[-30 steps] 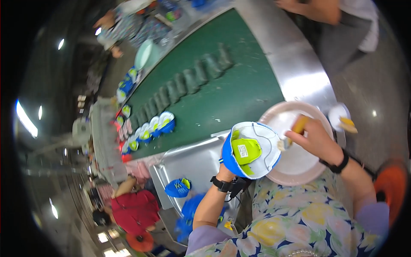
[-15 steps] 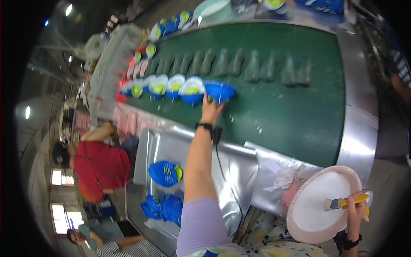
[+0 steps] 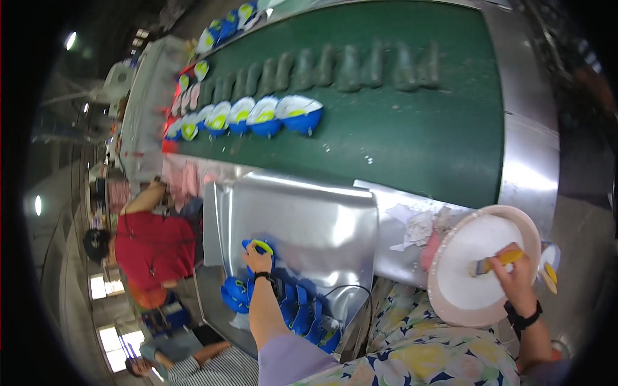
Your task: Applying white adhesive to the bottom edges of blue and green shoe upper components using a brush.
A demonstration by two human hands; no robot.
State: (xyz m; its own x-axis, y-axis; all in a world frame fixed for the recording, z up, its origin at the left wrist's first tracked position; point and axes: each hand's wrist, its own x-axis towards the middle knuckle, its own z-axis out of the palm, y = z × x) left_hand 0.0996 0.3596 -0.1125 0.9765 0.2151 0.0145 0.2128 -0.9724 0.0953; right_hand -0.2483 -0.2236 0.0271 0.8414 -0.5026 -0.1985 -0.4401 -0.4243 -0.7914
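My left hand (image 3: 259,260) is down at the metal tray (image 3: 296,212), its fingers closed round a blue shoe upper (image 3: 264,246) with a yellow-green lining. More blue shoe uppers (image 3: 235,293) lie beside and below that hand, part of them hidden by my forearm. In my right hand (image 3: 515,276) is a flat paintbrush (image 3: 481,266) with a yellow handle. Its bristles are at the white liquid (image 3: 468,289) in a pale pink basin (image 3: 441,302). On the green belt (image 3: 399,141), a row of blue uppers with white-coated edges (image 3: 301,116) stands at the left.
Dark sole-shaped pieces (image 3: 351,67) line the belt behind the uppers. Crumpled white paper (image 3: 418,226) lies left of the basin. A person in red (image 3: 154,248) works beyond the tray, and another in a striped top (image 3: 219,368) is at lower left. A metal rim (image 3: 531,154) borders the belt.
My left hand has let go of an upper at the end of the belt row and come down to the tray, onto another one. My right hand has moved the brush slightly left and up.
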